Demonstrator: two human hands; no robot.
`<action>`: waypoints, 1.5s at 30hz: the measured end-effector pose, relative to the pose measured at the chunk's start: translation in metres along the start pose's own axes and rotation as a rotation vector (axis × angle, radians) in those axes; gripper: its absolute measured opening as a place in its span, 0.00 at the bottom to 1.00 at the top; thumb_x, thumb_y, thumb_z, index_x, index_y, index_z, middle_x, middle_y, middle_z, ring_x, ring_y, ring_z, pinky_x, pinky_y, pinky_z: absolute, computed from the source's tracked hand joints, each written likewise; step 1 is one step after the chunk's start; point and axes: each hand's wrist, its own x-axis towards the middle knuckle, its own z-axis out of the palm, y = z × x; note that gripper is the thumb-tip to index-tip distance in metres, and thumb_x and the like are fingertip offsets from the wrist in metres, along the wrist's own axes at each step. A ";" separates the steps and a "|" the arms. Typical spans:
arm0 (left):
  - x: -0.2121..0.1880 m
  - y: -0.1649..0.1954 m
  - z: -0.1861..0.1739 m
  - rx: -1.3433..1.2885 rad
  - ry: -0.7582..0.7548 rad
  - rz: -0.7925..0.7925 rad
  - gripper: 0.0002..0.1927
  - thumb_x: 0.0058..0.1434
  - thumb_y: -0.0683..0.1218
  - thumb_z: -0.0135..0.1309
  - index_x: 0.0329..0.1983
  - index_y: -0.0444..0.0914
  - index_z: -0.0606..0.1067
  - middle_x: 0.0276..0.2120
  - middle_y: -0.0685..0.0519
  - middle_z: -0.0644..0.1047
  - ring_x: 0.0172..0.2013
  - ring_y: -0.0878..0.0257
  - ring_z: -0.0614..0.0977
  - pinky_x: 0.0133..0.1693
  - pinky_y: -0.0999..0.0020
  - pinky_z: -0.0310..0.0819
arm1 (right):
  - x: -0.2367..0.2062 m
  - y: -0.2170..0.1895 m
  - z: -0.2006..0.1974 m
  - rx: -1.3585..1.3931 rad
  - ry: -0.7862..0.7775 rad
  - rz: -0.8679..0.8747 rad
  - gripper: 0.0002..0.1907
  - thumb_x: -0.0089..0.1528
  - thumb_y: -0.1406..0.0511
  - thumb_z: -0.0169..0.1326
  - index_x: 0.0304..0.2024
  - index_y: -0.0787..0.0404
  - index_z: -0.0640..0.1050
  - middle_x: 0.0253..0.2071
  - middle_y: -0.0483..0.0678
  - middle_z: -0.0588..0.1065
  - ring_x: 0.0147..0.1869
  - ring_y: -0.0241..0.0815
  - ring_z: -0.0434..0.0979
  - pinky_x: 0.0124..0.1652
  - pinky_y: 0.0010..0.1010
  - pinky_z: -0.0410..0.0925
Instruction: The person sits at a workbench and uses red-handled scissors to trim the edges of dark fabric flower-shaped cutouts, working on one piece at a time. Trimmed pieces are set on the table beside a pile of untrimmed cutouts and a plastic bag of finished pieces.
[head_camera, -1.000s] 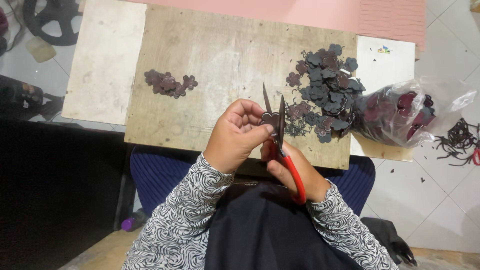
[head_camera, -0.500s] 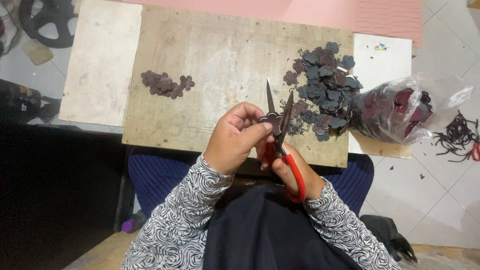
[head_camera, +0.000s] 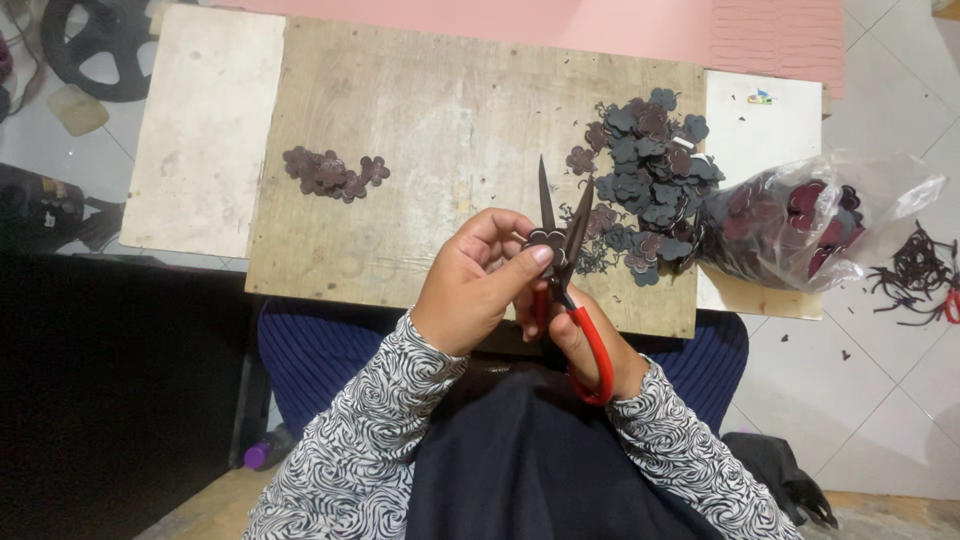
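The left hand (head_camera: 478, 285) pinches 1 small dark flower-shaped piece (head_camera: 546, 240) between thumb and fingertips, holding it just above the near edge of the wooden board (head_camera: 420, 150). The right hand (head_camera: 590, 345) is closed around the red handles of the scissors (head_camera: 562, 250), whose 2 dark blades stand parted in a narrow V, points up, with the piece at their crotch. Right of the blades, a large heap of dark cut shapes (head_camera: 650, 180) spreads to the board's right edge and touches a clear plastic bag (head_camera: 800, 225) of similar pieces that hangs past the white slab (head_camera: 765, 125). A small pile of shapes (head_camera: 330, 172) lies near the board's left edge, well apart from the hands. Between the 2 piles the board's middle is bare wood, scattered with tiny scraps. Dark offcut strips (head_camera: 915, 280) lie on the tiled floor at far right.
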 end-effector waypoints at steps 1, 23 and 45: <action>0.000 0.000 0.001 -0.011 -0.002 -0.001 0.07 0.68 0.41 0.54 0.46 0.34 0.71 0.30 0.51 0.78 0.25 0.69 0.79 0.23 0.72 0.76 | 0.000 0.001 0.000 -0.003 0.006 0.004 0.44 0.64 0.32 0.43 0.52 0.66 0.69 0.40 0.45 0.69 0.43 0.35 0.69 0.45 0.28 0.68; -0.002 -0.005 0.004 -0.010 0.049 -0.041 0.07 0.65 0.41 0.59 0.37 0.34 0.72 0.26 0.50 0.78 0.19 0.65 0.78 0.20 0.70 0.75 | 0.000 0.011 0.007 -0.084 0.113 -0.034 0.42 0.64 0.32 0.41 0.47 0.64 0.69 0.38 0.44 0.68 0.40 0.35 0.69 0.41 0.27 0.68; 0.002 -0.011 -0.004 -0.054 0.119 0.030 0.10 0.67 0.40 0.54 0.51 0.33 0.75 0.38 0.51 0.80 0.37 0.67 0.83 0.39 0.74 0.80 | -0.004 0.013 0.004 -0.029 0.175 0.005 0.37 0.69 0.38 0.43 0.56 0.64 0.73 0.42 0.44 0.71 0.46 0.35 0.69 0.48 0.29 0.66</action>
